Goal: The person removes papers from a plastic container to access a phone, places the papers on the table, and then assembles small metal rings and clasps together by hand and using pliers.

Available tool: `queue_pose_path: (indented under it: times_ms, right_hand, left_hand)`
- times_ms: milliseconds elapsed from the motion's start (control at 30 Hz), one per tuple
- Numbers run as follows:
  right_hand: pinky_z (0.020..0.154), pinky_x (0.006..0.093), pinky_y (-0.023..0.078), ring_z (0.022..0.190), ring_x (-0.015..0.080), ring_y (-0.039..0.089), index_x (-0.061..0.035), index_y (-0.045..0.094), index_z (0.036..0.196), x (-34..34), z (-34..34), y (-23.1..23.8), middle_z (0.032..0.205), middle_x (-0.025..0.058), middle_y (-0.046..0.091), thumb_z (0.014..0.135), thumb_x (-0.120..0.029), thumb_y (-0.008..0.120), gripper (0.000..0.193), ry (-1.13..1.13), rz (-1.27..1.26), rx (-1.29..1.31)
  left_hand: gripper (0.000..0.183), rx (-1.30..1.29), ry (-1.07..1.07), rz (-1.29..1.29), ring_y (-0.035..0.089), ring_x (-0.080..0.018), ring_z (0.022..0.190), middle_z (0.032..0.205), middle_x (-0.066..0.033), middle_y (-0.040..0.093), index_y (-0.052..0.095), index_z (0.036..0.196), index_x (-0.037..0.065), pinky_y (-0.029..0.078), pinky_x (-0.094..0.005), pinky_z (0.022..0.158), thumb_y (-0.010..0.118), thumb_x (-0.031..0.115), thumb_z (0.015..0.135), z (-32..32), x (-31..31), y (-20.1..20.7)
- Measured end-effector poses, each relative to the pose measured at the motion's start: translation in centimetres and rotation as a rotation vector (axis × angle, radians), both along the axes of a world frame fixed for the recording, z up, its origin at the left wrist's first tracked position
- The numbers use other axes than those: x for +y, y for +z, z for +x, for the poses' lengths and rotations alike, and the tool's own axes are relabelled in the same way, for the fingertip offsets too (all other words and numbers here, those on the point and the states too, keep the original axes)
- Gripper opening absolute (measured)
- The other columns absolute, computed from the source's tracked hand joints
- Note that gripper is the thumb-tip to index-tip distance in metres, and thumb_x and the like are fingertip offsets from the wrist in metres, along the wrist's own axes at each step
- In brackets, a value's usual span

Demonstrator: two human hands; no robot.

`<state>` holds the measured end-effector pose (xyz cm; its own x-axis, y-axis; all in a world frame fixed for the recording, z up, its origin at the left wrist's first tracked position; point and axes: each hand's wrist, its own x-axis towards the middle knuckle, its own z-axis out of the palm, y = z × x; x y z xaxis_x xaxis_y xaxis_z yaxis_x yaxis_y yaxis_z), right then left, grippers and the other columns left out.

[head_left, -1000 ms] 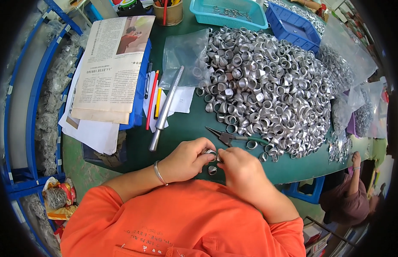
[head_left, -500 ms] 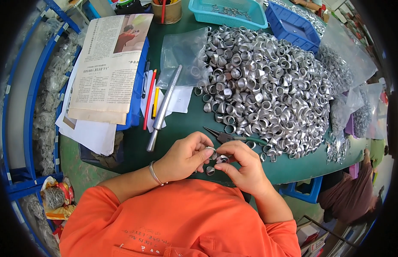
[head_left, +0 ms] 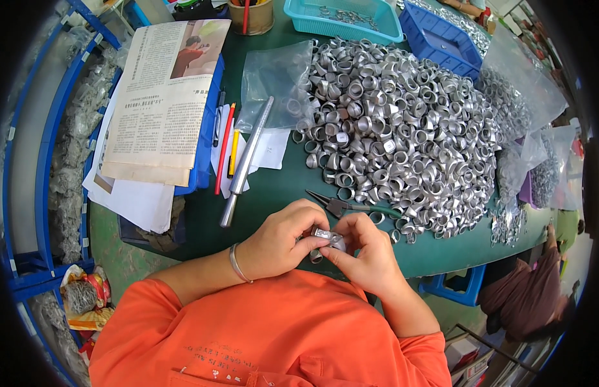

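Observation:
My left hand (head_left: 283,235) pinches a silver-grey metal ring (head_left: 321,233) between thumb and fingers. Close against it, my right hand (head_left: 367,248) has its fingertips shut on a second ring (head_left: 338,242), and the two rings appear to touch. Just below them, near the table edge, is another ring (head_left: 315,257). Beyond my hands lie pliers (head_left: 338,207) with pointed jaws and green handles. A large heap of metal rings (head_left: 402,142) covers the table past the pliers. To the left rests a tapered steel ring mandrel (head_left: 248,161).
On the green table (head_left: 286,187), a newspaper (head_left: 157,116) lies over a blue bin at left, beside a red pencil (head_left: 225,148) and yellow pen. Turquoise basket (head_left: 344,29) and blue tray (head_left: 435,42) stand behind. Plastic bags of rings (head_left: 506,103) are at right, above a blue stool (head_left: 460,290).
My hands have closed in on each other, bringing the two held rings together. The left-hand ring has turned and now shows its flatter, patterned face.

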<state>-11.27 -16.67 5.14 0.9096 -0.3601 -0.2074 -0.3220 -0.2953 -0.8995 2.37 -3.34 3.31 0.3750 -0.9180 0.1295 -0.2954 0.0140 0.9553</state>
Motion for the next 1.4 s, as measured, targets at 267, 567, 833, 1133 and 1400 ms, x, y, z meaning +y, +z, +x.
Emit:
queue_pose_path:
  times_ms: [267,567,833,1133,1400]
  right_hand:
    - [0.064,0.0323,0.05,0.072,0.0256,0.06,0.0009,0.058,0.107,0.2,-0.1,0.0,0.086,0.0147,0.061,0.077,-0.006,0.07,0.033,0.061,0.005,-0.037]
    - [0.082,0.0366,0.05,0.097,0.0328,0.059,0.0022,0.055,0.112,0.6,0.8,-1.5,0.108,0.0173,0.059,0.075,0.005,0.066,0.039,0.046,-0.428,-0.441]
    - [0.069,0.0277,0.051,0.085,0.0189,0.063,-0.0001,0.062,0.102,-1.1,0.3,-0.3,0.103,0.0117,0.063,0.071,0.003,0.073,0.033,0.02,-0.175,-0.353]
    - [0.068,0.03,0.051,0.084,0.0245,0.06,-0.0024,0.063,0.088,-0.2,0.1,-1.5,0.102,0.0137,0.059,0.068,0.006,0.072,0.023,-0.127,-0.274,-0.613]
    - [0.073,0.031,0.051,0.088,0.0247,0.062,-0.0004,0.062,0.097,-0.3,0.2,-0.6,0.104,0.0147,0.062,0.069,0.002,0.074,0.031,0.02,-0.129,-0.624]
  left_hand:
    - [0.019,-0.221,0.012,-0.22,0.058,-0.027,0.076,0.088,-0.0106,0.057,0.058,0.091,0.002,0.049,-0.0311,0.065,0.069,0.0,0.075,0.2,0.3,-0.8]
    - [0.024,-0.249,0.068,-0.101,0.059,-0.0258,0.078,0.091,-0.0111,0.056,0.059,0.094,0.003,0.05,-0.0306,0.066,0.069,-0.002,0.073,0.2,0.4,0.0]
    - [0.023,-0.158,0.086,-0.136,0.061,-0.0209,0.085,0.101,-0.0132,0.06,0.061,0.088,0.003,0.052,-0.0296,0.07,0.073,-0.004,0.071,-0.1,0.3,0.5]
    - [0.025,0.411,0.051,0.032,0.058,-0.0131,0.092,0.104,-0.0088,0.054,0.056,0.107,-0.004,0.05,-0.027,0.079,0.064,-0.005,0.083,-0.4,0.3,0.6]
    - [0.018,0.205,0.045,-0.057,0.06,-0.0161,0.085,0.1,-0.0093,0.059,0.063,0.092,0.003,0.051,-0.0249,0.07,0.071,0.002,0.077,0.0,0.5,0.8]
